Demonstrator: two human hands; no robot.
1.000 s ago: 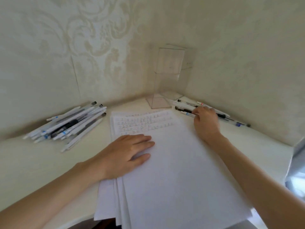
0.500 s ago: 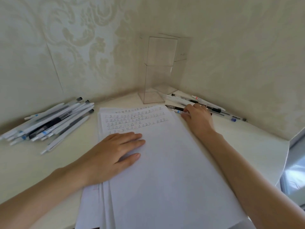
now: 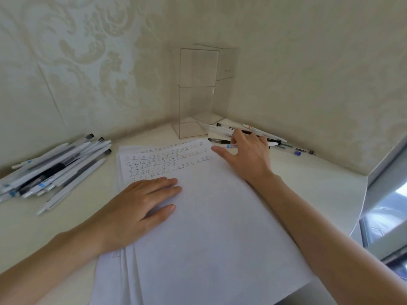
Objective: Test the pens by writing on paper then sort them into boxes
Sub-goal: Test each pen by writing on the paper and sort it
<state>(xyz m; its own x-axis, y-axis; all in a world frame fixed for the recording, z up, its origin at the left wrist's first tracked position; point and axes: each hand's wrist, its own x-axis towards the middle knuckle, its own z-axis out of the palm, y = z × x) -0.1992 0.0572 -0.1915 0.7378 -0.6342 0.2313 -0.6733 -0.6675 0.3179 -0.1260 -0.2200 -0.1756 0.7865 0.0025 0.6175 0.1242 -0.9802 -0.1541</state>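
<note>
Rightward, right hand [image 3: 246,157] astride paper [image 3: 209,227] edge.

The paper [image 3: 209,234] is stacked in front of me, with rows of test marks across its far end. A pen heap [image 3: 57,170], mostly white, lies to the left. Loose pens [image 3: 284,143] lie far right. Two clear boxes [image 3: 196,95] stand upright in the far corner.

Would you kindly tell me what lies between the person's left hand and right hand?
Head view: only the paper stack's top sheet lies between the left hand and right hand, bearing rows of handwritten marks.
</note>
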